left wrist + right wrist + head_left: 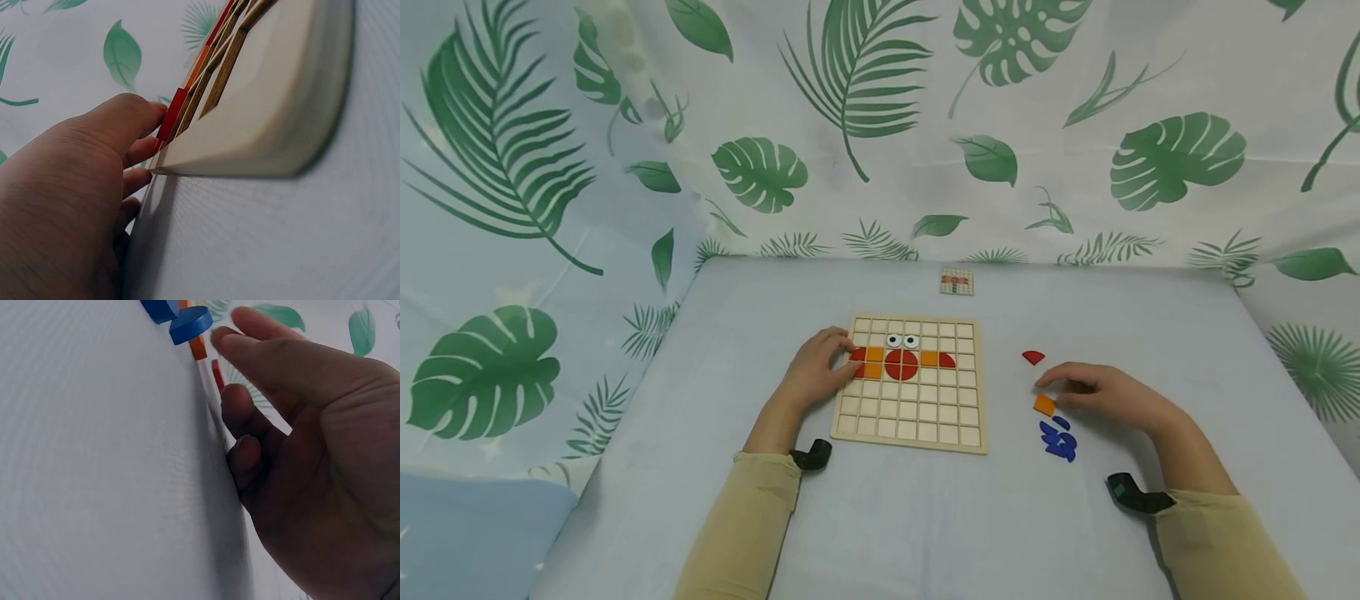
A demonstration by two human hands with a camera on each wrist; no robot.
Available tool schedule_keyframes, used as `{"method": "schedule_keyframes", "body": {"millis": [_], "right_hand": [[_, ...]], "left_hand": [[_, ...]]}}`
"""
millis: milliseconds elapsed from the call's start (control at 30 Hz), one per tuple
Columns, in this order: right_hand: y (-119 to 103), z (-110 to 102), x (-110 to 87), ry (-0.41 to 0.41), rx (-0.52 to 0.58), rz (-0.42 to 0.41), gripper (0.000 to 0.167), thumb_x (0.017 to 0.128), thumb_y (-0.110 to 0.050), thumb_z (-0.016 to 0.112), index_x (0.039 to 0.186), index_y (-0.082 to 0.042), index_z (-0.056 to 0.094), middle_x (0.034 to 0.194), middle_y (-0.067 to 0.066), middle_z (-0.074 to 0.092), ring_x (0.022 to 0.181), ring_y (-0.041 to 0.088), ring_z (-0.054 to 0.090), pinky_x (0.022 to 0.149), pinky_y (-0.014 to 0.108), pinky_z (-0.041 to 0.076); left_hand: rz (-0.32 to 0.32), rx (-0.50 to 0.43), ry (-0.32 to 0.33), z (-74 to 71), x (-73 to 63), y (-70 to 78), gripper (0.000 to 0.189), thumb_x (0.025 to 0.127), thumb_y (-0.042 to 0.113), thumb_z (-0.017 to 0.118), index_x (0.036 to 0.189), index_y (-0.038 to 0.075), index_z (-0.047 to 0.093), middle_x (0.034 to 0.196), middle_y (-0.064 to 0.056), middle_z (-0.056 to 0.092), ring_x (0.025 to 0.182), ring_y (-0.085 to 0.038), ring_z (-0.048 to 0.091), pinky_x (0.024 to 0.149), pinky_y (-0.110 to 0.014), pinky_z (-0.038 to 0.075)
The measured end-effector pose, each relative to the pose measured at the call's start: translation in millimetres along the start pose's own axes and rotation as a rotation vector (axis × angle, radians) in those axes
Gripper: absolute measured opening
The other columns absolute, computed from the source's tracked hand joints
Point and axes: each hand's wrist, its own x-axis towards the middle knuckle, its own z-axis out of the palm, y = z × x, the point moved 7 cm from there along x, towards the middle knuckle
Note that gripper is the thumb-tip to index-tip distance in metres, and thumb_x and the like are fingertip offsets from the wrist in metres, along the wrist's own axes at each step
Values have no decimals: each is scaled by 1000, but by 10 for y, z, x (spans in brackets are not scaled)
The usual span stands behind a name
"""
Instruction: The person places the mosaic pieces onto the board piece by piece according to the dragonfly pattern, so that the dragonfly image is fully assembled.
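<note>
On the white table lies a wooden grid board (910, 408) carrying round eye pieces (902, 341), a red circle of quarter pieces (901, 364), orange squares (873, 362) and red quarters at both sides. My left hand (816, 367) is at the board's left edge, its thumb touching a red piece (171, 115) that sits slightly raised there. To the right of the board, my right hand (1101, 390) hovers low with thumb and index finger apart, beside an orange square (1044, 405). Close by lie a red quarter piece (1033, 357) and several blue rounded pieces (1060, 443).
Behind the board lies a small card (957, 282) printed with a similar pattern on a grid. Leaf-printed cloth (887, 208) hangs along the back and sides of the table. Each wrist wears a small black camera, such as the right one (1138, 496).
</note>
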Motion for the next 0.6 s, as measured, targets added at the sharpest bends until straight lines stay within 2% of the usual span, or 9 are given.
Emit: {"method": "schedule_keyframes", "body": {"millis": [133,267,367,600], "right_hand": [[-7,56,-4,-29,-21,-22,29,96,-24,65,119,-41,65,123,-14,65,110,5,57,92,18,50],[-22,90,-14,-51,-36,-22,32,97,-21,63,120,-43,66,128,-14,64,122,9,56,99,20,49],[-39,96,-9,-42,-57,-41,33,97,-19,63,119,-43,66,126,-16,64,121,9,56,99,21,49],[-42,61,2,40,-92,-99,34,94,-15,66,120,-37,64,122,-15,61,104,3,53,89,17,49]], "left_hand": [[2,-8,0,2,1,-2,29,93,37,67,112,16,62,139,-5,54,135,-26,47,117,-42,37],[13,-13,10,-1,0,3,29,93,36,68,112,16,62,138,-5,55,134,-26,48,117,-42,37],[18,-7,17,-2,1,1,29,92,36,68,112,15,61,138,-5,55,133,-26,49,116,-42,38],[18,-4,13,-5,7,-13,28,93,36,68,112,16,62,138,-5,55,133,-25,49,116,-41,38]]}}
